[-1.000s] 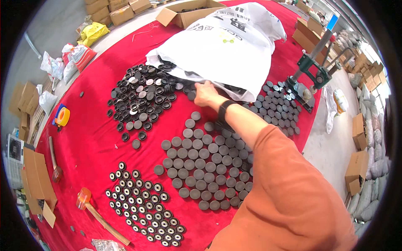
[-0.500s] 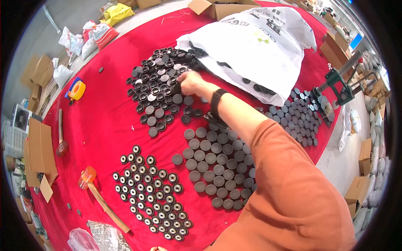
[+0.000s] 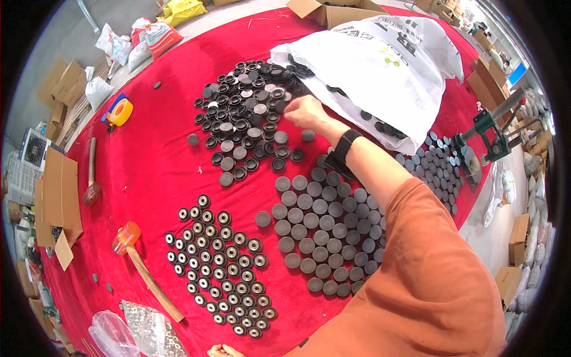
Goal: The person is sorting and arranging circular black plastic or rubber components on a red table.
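Note:
My right hand (image 3: 306,112) reaches to the right edge of a loose pile of black round caps (image 3: 238,113), beside the white sack. Its fingers are bent together at a dark cap (image 3: 281,106); whether they grip anything is hidden. Below the forearm lie flat grey discs (image 3: 306,220) in close rows. Left of these, a group of black rings with metal centres (image 3: 226,256) is laid out. My left hand (image 3: 223,351) shows only in part at the lower edge, its fingers curled, and what they may hold cannot be made out.
A white sack (image 3: 369,71) with black caps at its mouth lies on the red cloth (image 3: 154,172). Two mallets (image 3: 126,238) and a tape roll (image 3: 121,112) are at left. At right are more grey discs (image 3: 437,166) and a green metal press (image 3: 491,140).
My right hand has drawn back to the right, out of the pile to its edge. The view has shifted slightly, and more of my left hand shows.

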